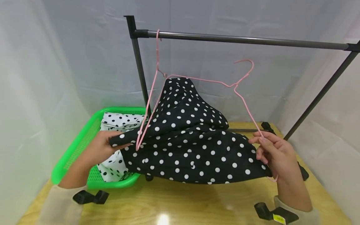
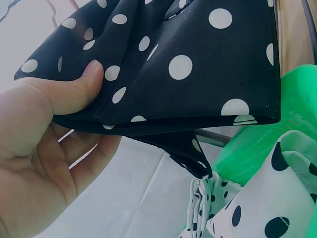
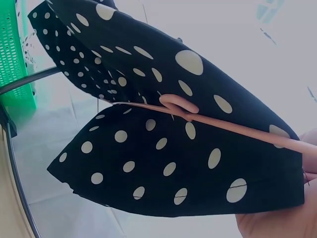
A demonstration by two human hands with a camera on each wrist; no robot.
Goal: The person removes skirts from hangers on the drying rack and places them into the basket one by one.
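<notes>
A black garment with white dots is draped over a pink wire hanger held above the table. My left hand pinches the garment's left edge, thumb on top and fingers beneath. My right hand grips the hanger's right arm together with the cloth's right edge. In the right wrist view the pink hanger wire runs across the black cloth towards the hand. In the left wrist view the black cloth fills the top.
A second pink hanger hangs from the dark rail of a clothes rack, near its left post. A green basket at the left holds a white garment with black dots. The wooden table lies below.
</notes>
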